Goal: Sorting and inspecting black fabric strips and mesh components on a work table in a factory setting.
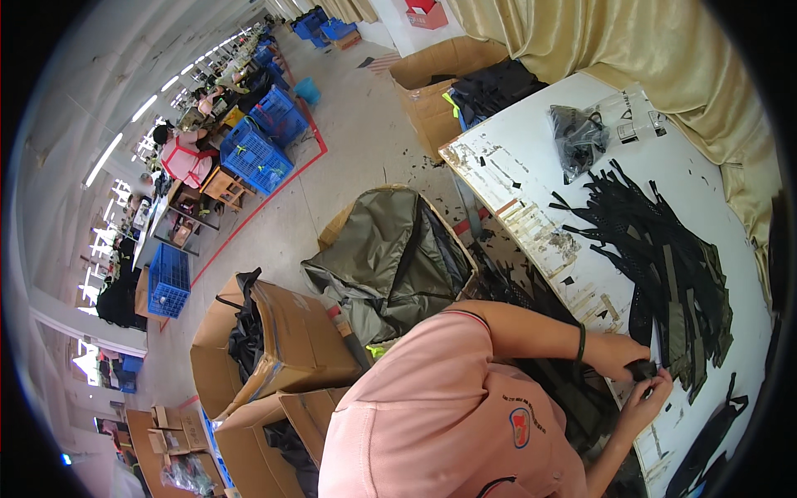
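Observation:
My left hand (618, 356) reaches over the near edge of the white table, a dark band around its wrist. Its fingers are closed on a small black piece (640, 369), perhaps fabric or strap; its exact kind is too small to tell. Right beside it, my right hand (651, 400) pinches at the same piece from below, fingertips together. Just beyond both hands lies a spread pile of black mesh and dark olive fabric strips (664, 274) with narrow strap ends. More black strips (706, 444) lie at the table's lower right.
The white table (506, 178) has a worn, peeling edge. On it is a clear plastic bag (579, 137) of dark items. Cardboard boxes (303, 332) of dark fabric and an olive fabric bundle (382, 249) crowd beside me. Blue crates (257, 158) and a seated person (187, 158) are farther off.

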A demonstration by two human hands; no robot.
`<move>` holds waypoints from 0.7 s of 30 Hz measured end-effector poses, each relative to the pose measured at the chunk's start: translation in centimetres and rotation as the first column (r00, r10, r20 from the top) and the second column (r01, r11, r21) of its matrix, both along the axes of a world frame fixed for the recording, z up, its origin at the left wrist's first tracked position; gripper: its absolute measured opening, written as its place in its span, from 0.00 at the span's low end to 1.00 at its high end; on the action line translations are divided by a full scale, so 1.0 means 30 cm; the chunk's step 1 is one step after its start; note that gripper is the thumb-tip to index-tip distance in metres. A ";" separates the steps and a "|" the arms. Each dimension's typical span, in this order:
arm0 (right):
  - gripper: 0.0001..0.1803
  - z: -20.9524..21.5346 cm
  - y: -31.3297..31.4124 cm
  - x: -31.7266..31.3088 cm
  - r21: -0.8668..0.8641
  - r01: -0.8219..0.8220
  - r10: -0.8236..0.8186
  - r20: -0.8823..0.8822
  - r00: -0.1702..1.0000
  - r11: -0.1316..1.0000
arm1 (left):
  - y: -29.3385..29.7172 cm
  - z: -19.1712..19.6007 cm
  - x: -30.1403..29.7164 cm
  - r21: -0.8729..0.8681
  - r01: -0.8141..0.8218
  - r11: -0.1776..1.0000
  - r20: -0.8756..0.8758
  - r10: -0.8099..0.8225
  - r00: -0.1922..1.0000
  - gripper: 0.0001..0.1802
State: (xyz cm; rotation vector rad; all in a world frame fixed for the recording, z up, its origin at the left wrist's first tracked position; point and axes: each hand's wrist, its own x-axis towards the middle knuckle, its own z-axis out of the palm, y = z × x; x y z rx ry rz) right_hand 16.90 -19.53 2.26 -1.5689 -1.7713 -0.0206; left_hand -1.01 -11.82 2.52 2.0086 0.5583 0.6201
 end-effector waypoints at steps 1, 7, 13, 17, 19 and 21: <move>0.04 -0.022 -0.011 0.020 -0.124 0.016 -0.027 -0.091 0.995 0.992 | -0.004 -0.001 0.025 -0.038 -0.075 0.997 -0.011 0.074 0.997 0.20; 0.17 0.000 -0.047 -0.020 -0.183 -0.025 -0.021 -0.245 0.969 0.983 | 0.000 -0.013 0.099 -0.027 -0.146 0.989 -0.091 0.143 0.985 0.16; 0.20 -0.001 -0.069 0.051 -0.233 -0.069 0.066 -0.022 0.998 0.970 | -0.011 -0.044 0.131 -0.042 -0.038 0.998 -0.088 0.034 0.996 0.24; 0.15 -0.001 -0.059 0.026 -0.350 0.010 -0.026 -0.042 0.999 0.937 | -0.005 -0.046 0.060 -0.070 -0.022 0.997 0.030 0.024 0.999 0.17; 0.11 0.028 -0.044 0.012 -0.296 -0.096 0.095 -0.018 0.995 0.950 | -0.002 -0.058 0.038 -0.091 -0.001 0.996 0.060 0.007 0.998 0.14; 0.04 0.052 -0.033 0.019 -0.243 -0.114 0.128 0.043 0.991 0.963 | -0.007 -0.057 0.025 -0.052 0.020 0.998 0.076 -0.016 0.997 0.14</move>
